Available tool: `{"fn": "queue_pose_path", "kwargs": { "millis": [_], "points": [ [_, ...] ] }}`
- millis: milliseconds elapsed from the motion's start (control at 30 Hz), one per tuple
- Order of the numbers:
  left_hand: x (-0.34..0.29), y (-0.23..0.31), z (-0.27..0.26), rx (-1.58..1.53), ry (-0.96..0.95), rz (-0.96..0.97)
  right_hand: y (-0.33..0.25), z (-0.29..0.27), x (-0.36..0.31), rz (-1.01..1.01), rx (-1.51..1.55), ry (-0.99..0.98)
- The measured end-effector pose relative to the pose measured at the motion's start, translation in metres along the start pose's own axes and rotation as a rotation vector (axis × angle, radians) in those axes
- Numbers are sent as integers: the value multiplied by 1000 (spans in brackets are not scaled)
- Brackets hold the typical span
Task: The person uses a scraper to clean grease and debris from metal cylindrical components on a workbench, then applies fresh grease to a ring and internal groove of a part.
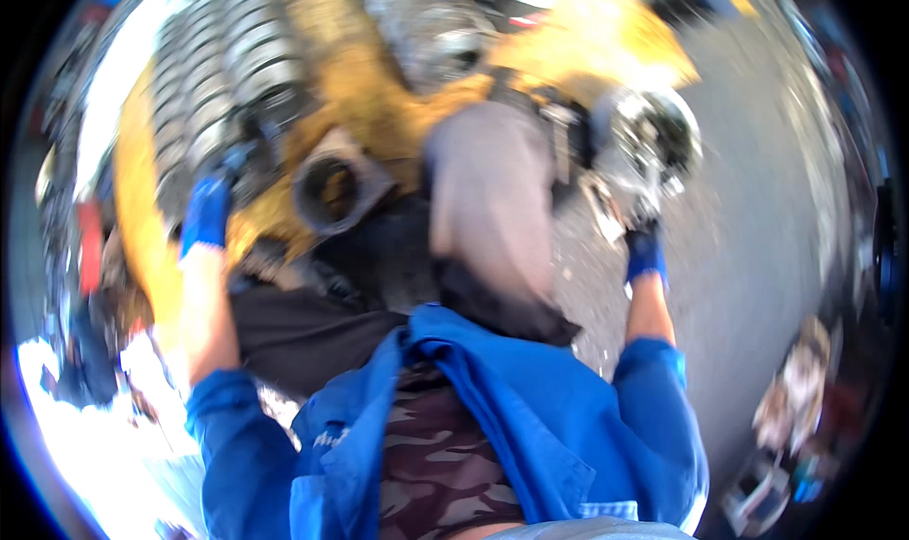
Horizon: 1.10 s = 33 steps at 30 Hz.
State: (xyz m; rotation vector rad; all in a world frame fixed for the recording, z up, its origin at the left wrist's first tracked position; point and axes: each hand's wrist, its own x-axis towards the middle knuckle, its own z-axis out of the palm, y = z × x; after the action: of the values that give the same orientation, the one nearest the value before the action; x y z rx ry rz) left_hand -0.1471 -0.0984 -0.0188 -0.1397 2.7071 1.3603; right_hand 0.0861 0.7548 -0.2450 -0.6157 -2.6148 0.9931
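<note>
My left hand (205, 216), in a blue glove, reaches to the near end of the rows of ringed metal parts (256, 53). Motion smears its fingers, and whether they grip anything is hidden. On the right, my right hand (646, 256), in a blue glove with dark fingertips, is closed at the lower edge of a shiny round hollow metal part (653, 138). Blur hides the exact grip. Between my hands, nearer the left one, a grey metal piece with a large round bore (339, 185) lies on the yellow surface (142, 176).
A thick ringed metal cylinder (417, 29) lies farther back. My bent knee (492, 176) rises in the middle, between the two hands. Grey floor (748, 199) stretches along the right, with a pile of mixed items (795, 393) at the lower right.
</note>
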Motion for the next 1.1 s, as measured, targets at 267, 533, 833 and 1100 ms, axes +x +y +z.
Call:
{"fn": "queue_pose_path", "kwargs": {
  "millis": [267,533,833,1100],
  "points": [
    [-46,45,-29,-12,142,-117,35,7,-110,663,1853,-71],
    [-52,106,-38,-237,232,-189,-139,-14,48,466,1840,-245],
    [-47,84,-58,332,355,333,-539,33,161,4,1887,-1125],
    [-45,103,-56,-1825,369,141,-634,175,26,380,1696,-1321]
  ]
}}
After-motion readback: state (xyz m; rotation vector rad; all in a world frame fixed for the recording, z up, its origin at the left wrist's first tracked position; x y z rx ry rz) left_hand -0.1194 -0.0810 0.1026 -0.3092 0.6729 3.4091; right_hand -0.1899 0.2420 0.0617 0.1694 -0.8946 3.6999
